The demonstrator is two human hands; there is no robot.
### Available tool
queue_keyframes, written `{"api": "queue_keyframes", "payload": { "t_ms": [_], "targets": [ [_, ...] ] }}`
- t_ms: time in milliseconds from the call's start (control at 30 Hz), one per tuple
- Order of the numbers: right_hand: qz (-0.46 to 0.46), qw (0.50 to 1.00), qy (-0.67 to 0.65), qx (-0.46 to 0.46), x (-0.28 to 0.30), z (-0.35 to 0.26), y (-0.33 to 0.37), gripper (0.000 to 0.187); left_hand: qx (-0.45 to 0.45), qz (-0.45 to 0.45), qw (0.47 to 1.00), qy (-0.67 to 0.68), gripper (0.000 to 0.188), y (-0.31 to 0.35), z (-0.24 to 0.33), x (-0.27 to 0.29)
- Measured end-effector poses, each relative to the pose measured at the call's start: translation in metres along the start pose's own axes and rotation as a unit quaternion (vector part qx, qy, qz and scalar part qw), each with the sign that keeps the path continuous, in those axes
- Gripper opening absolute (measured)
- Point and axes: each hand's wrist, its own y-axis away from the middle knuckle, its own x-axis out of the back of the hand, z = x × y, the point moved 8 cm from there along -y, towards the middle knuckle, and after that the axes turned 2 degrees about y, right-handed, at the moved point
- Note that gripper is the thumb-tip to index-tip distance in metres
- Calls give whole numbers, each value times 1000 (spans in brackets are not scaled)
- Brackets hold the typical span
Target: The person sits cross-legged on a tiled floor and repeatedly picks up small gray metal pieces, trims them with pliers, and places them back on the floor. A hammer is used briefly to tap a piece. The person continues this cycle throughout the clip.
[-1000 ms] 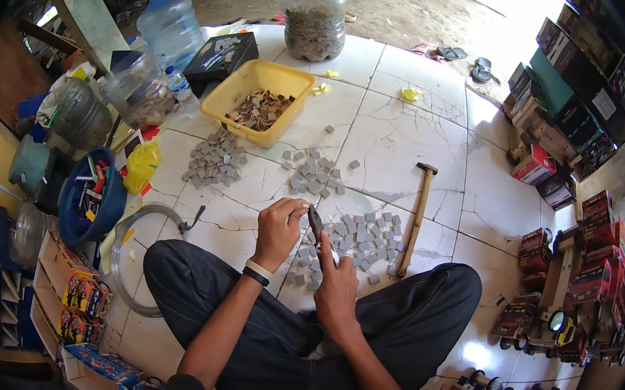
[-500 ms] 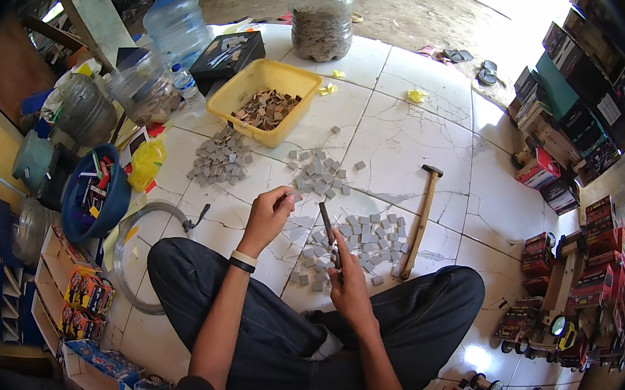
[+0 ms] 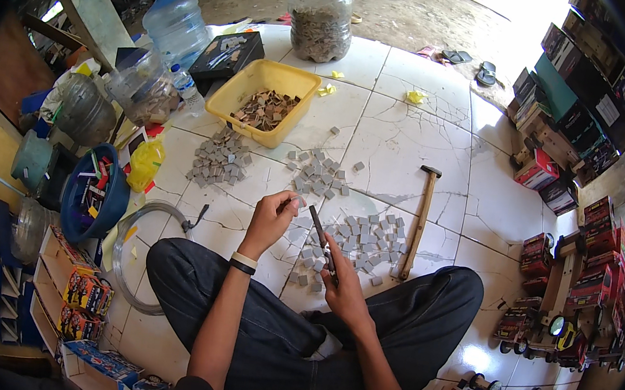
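Observation:
My left hand (image 3: 271,219) is raised above the floor, thumb and fingers pinched round a small greyish piece (image 3: 300,200) that its fingertips partly hide. In my right hand (image 3: 348,291) is a long dark metal tool (image 3: 318,227), like pliers or snips, its tip pointing up beside the left fingertips. Whether tip and piece touch, I cannot tell. Beneath the tool several small grey square pieces (image 3: 370,242) lie scattered. Beyond my hands are a looser group of grey squares (image 3: 319,174) and a denser pile (image 3: 218,156).
A yellow tub (image 3: 297,110) holds brown square pieces. To the right lies a wooden-handled hammer (image 3: 421,224). On the left are a coil of clear tubing (image 3: 119,269) and a blue basin (image 3: 118,207). Stacked toy trucks (image 3: 589,273) line the right side; a clear jar (image 3: 319,22) stands far ahead.
The dark tool's tip has swung left and slightly down, closer to my left fingertips. My left hand has shifted slightly right. The scattered squares stay where they were.

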Motion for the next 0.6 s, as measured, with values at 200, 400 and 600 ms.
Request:
{"api": "queue_keyframes", "payload": {
  "t_ms": [200,400,600],
  "targets": [
    [32,999,-30,1,-5,-8,-1,79,15,22,996,84,24,3,3,-7],
    [45,998,-24,-34,-13,-7,-1,78,7,54,994,93,25,1,2,-6],
    [49,998,27,-35,-6,-7,1,81,-5,49,990,135,27,2,8,-8]
  ]
}}
